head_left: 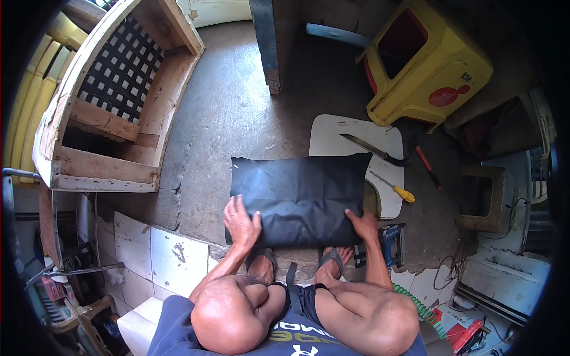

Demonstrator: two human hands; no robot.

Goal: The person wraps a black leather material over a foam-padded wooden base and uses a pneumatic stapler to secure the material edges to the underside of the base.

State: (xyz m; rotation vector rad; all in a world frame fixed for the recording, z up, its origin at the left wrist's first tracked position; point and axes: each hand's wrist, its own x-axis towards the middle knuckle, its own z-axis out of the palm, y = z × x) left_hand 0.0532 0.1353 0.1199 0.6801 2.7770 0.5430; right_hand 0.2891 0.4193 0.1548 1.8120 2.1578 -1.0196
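A black leatherette-like sheet (297, 199) lies spread in front of my feet, with creases across its nearer half. My left hand (241, 224) rests on its left edge, fingers stretched and thumb apart. At the right edge, my right hand (363, 224) has its thumb on the sheet and its fingers spread along the side. A brownish-green rim (372, 199) of something underneath shows by the right edge. A blue staple gun (389, 243) stands beside my right wrist.
A white board (338, 133) carries a knife (374, 149) and a yellow-handled screwdriver (401, 191). A red-and-black hammer-like tool (428, 168) lies beside it. Beyond are a yellow plastic stool (439, 71), a post (268, 65) and a wooden frame with woven webbing (68, 139). A green coiled hose (418, 302) lies lower right.
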